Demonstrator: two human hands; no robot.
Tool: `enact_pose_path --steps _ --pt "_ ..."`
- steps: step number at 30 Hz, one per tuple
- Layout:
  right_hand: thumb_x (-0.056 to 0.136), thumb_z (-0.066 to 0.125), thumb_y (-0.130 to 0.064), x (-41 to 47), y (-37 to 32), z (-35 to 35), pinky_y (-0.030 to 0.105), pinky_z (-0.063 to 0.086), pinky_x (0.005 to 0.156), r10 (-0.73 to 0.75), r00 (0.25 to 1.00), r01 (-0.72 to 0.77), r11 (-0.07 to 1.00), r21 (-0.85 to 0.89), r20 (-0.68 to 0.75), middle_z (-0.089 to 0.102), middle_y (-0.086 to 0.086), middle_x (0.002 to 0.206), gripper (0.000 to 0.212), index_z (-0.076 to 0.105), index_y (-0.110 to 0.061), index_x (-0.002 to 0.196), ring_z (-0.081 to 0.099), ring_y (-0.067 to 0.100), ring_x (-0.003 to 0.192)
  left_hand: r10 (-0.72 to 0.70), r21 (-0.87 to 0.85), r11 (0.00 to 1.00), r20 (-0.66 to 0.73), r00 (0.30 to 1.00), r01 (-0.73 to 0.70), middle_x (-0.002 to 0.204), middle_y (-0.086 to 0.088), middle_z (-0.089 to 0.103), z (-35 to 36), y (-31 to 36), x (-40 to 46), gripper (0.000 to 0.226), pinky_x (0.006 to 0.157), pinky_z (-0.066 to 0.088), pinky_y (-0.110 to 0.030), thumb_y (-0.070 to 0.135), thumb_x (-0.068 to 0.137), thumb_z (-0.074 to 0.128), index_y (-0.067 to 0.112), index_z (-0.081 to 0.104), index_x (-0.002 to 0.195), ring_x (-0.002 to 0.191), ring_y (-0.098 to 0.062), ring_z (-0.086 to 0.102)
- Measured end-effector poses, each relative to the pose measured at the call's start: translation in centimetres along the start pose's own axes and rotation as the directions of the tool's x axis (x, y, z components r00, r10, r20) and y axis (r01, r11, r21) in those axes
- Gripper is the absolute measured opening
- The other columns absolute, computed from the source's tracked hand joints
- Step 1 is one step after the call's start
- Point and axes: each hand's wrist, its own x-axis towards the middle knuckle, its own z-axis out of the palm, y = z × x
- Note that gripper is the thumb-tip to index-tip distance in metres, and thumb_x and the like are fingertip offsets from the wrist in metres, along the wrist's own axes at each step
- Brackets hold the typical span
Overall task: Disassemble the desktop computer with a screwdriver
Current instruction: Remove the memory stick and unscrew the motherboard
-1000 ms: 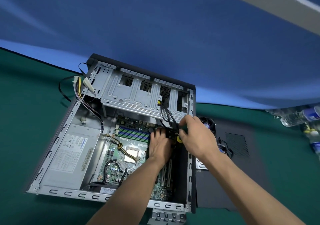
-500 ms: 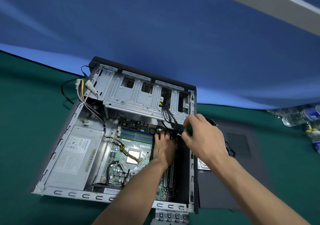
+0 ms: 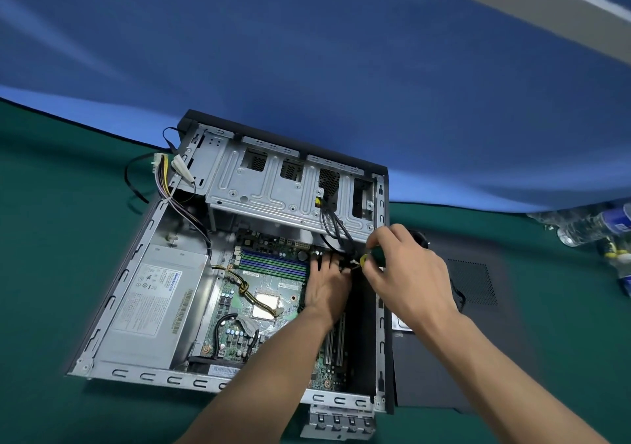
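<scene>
An open desktop computer case (image 3: 112, 300) lies flat on the green mat. Inside are a green motherboard (image 3: 273, 286), a grey power supply (image 3: 153, 303) and a metal drive cage (image 3: 273, 191). My right hand (image 3: 406, 273) grips a green and yellow screwdriver (image 3: 370, 259) over the board's far right corner, beside a bunch of black cables (image 3: 336, 228). My left hand (image 3: 326, 286) rests on the motherboard just left of the screwdriver tip, fingers reaching into the cables. What its fingertips hold is hidden.
A removed black side panel (image 3: 474, 341) lies right of the case with a fan partly hidden under my right hand. Plastic bottles (image 3: 594, 228) stand at the far right. Loose power connectors (image 3: 164, 170) hang over the case's far left corner. A metal bracket (image 3: 338, 423) lies near me.
The view has shifted slightly. My right hand has turned, and the green and yellow screwdriver handle shows between its fingers again. My left hand stays on the board.
</scene>
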Motion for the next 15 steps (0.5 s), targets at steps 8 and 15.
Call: enact_pose_path --steps 8,15 --pt "0.091 0.048 -0.033 0.0 0.2 -0.1 0.03 0.03 0.055 0.057 0.998 -0.057 0.998 -0.019 -0.026 0.051 -0.008 0.104 0.013 0.051 -0.026 0.101 0.043 0.022 0.064 -0.123 -0.267 0.957 -0.005 0.992 0.117 0.132 -0.012 0.046 0.3 -0.1 0.1 0.018 0.115 0.012 -0.042 0.006 0.088 0.049 0.014 0.062 0.099 0.133 -0.029 0.027" --pt "0.09 0.057 -0.036 -0.2 1.9 0.2 0.026 0.027 0.05 0.034 0.999 -0.033 0.999 0.039 -0.013 0.047 -0.009 0.102 0.017 0.053 -0.025 0.102 0.04 0.016 0.058 -0.19 -0.356 0.918 -0.003 0.982 0.176 0.139 -0.005 0.041 -1.0 -0.1 -0.8 0.026 0.115 0.011 -0.036 0.004 0.085 0.048 0.014 0.063 0.103 0.138 -0.026 0.022"
